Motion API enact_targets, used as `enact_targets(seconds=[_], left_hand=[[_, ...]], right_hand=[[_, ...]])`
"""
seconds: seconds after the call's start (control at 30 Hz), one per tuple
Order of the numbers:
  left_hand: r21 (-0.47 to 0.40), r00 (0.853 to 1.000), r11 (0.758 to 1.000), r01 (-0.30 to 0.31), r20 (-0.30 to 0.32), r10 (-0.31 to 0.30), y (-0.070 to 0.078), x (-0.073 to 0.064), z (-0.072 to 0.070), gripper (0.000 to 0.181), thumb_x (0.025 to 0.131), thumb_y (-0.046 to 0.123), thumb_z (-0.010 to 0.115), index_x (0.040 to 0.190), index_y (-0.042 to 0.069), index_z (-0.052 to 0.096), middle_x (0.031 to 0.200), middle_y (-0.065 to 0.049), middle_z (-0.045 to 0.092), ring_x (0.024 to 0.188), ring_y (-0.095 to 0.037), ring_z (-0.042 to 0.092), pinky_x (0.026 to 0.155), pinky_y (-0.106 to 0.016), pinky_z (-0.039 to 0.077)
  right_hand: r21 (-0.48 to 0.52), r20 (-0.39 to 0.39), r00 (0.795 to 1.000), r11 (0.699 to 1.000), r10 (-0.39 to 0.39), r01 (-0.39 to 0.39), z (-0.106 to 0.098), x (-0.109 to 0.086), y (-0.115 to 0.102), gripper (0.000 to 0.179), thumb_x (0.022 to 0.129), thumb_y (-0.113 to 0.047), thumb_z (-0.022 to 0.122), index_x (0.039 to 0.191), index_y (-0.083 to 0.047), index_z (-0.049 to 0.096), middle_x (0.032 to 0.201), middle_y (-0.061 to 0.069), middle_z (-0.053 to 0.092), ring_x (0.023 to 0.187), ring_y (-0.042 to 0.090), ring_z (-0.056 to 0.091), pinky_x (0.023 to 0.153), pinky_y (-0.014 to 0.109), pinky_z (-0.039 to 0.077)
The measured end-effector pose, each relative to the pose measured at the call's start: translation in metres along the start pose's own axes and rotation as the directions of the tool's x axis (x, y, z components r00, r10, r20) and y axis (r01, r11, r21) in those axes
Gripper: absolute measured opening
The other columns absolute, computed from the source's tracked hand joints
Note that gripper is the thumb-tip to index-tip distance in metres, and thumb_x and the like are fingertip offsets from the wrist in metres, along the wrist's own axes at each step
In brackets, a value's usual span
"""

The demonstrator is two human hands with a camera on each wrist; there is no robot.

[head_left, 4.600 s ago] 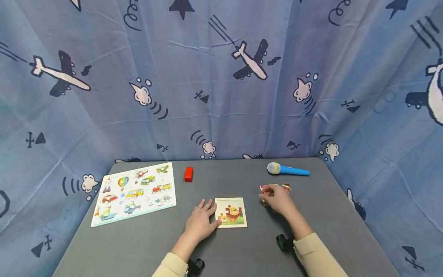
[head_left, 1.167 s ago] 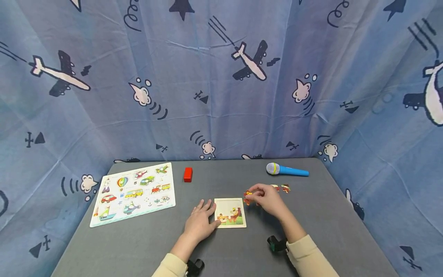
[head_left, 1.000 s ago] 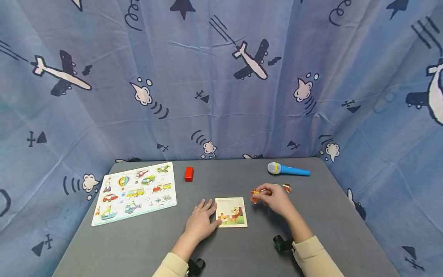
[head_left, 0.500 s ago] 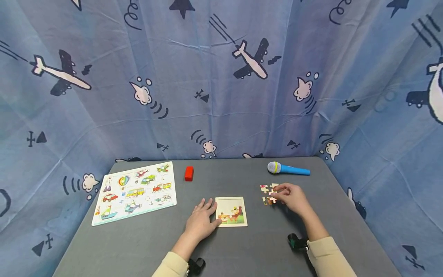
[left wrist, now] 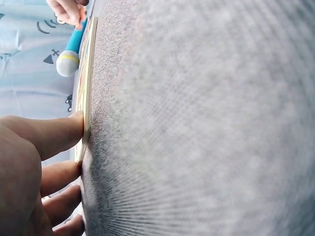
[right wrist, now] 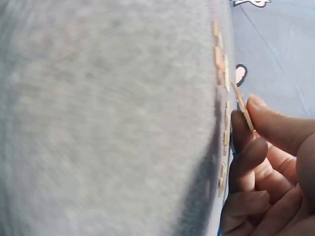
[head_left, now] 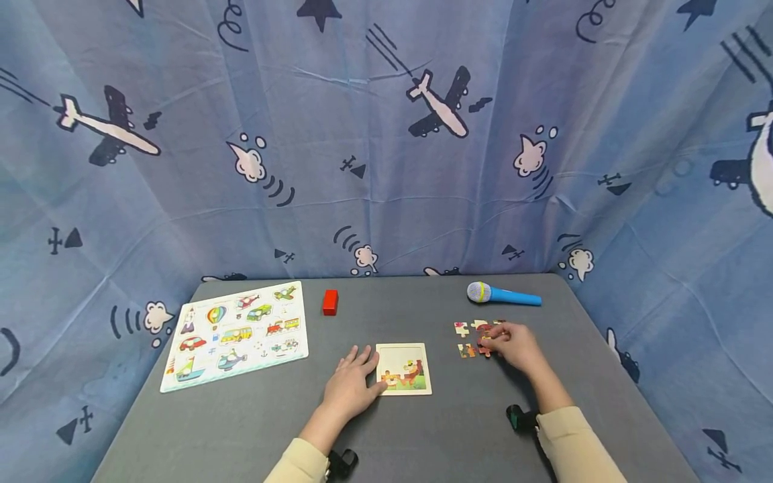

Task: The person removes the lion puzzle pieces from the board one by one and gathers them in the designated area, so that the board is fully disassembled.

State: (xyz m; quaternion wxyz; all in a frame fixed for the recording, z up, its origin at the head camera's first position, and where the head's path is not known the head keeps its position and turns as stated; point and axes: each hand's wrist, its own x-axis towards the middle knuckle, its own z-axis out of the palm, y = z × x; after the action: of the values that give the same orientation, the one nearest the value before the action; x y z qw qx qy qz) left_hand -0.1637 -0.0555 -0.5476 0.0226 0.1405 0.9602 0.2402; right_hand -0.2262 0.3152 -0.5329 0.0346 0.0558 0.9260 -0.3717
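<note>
A small pale wooden puzzle tray with a partly filled lion picture lies in the middle of the table. My left hand rests at its left side, fingers spread. In the left wrist view the thumb touches the tray's edge. My right hand is over the loose puzzle pieces to the right of the tray. Between its thumb and finger it pinches one puzzle piece, seen tilted and edge-on in the right wrist view. The fingers partly hide the loose pieces.
A blue toy microphone lies behind the loose pieces. The red block is at the back, left of centre. A large picture board with vehicles covers the table's left side. A patterned curtain hangs behind.
My right hand has carried an orange-red piece from beside the tray rightward to the loose pieces. The lion's orange-red head part, earlier in the tray, is gone from it. My left hand stays put.
</note>
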Motion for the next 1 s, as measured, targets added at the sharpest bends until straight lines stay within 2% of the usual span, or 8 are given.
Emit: enact_targets(seconds=[0.23, 0.47, 0.63, 0.83, 1.0], left_hand=[[-0.003, 1.0, 1.0, -0.005, 0.001, 0.005, 0.0, 0.0, -0.001, 0.064, 0.089, 0.038, 0.076, 0.144, 0.011, 0.058, 0.155, -0.011, 0.048, 0.149, -0.036, 0.036, 0.118, -0.055, 0.035], [-0.01, 1.0, 1.0, 0.001, 0.0, -0.001, -0.001, 0.0, -0.001, 0.065, 0.088, 0.038, 0.076, 0.144, 0.011, 0.058, 0.155, -0.011, 0.048, 0.149, -0.037, 0.035, 0.119, -0.056, 0.034], [-0.008, 1.0, 1.0, 0.0, 0.002, 0.0, -0.001, 0.0, 0.0, 0.065, 0.089, 0.038, 0.076, 0.144, 0.01, 0.058, 0.155, -0.011, 0.048, 0.149, -0.037, 0.035, 0.119, -0.056, 0.034], [-0.007, 1.0, 1.0, 0.001, 0.001, -0.001, -0.001, 0.001, 0.001, 0.065, 0.089, 0.039, 0.076, 0.144, 0.01, 0.058, 0.155, -0.011, 0.047, 0.149, -0.037, 0.035, 0.119, -0.056, 0.033], [-0.008, 1.0, 1.0, 0.002, 0.002, -0.002, -0.001, 0.001, 0.001, 0.065, 0.089, 0.039, 0.076, 0.144, 0.01, 0.058, 0.155, -0.011, 0.047, 0.149, -0.036, 0.035, 0.119, -0.056, 0.034]], right_hand=[[-0.122, -0.025, 1.0, 0.993, -0.002, -0.001, 0.004, -0.002, -0.003, 0.027, 0.087, -0.031, 0.079, 0.094, -0.006, 0.071, 0.077, 0.002, 0.065, 0.07, 0.018, 0.054, 0.061, 0.029, 0.041], [-0.177, -0.019, 1.0, 0.984, -0.01, 0.006, 0.006, -0.003, -0.006, 0.027, 0.09, -0.031, 0.077, 0.097, -0.007, 0.068, 0.074, 0.002, 0.056, 0.069, 0.02, 0.049, 0.061, 0.03, 0.037], [-0.147, -0.015, 0.997, 0.986, -0.075, 0.072, 0.008, -0.007, -0.015, 0.027, 0.092, -0.031, 0.075, 0.104, -0.007, 0.069, 0.075, 0.001, 0.058, 0.065, 0.015, 0.05, 0.059, 0.029, 0.039], [-0.066, 0.002, 0.984, 0.982, -0.178, 0.178, 0.011, -0.013, -0.04, 0.027, 0.093, -0.025, 0.074, 0.109, -0.004, 0.069, 0.076, 0.001, 0.065, 0.063, 0.013, 0.057, 0.055, 0.028, 0.047], [-0.036, 0.015, 0.974, 0.974, -0.225, 0.225, 0.018, -0.018, -0.056, 0.027, 0.093, -0.023, 0.074, 0.109, -0.002, 0.07, 0.082, 0.002, 0.068, 0.07, 0.011, 0.058, 0.06, 0.027, 0.049]])
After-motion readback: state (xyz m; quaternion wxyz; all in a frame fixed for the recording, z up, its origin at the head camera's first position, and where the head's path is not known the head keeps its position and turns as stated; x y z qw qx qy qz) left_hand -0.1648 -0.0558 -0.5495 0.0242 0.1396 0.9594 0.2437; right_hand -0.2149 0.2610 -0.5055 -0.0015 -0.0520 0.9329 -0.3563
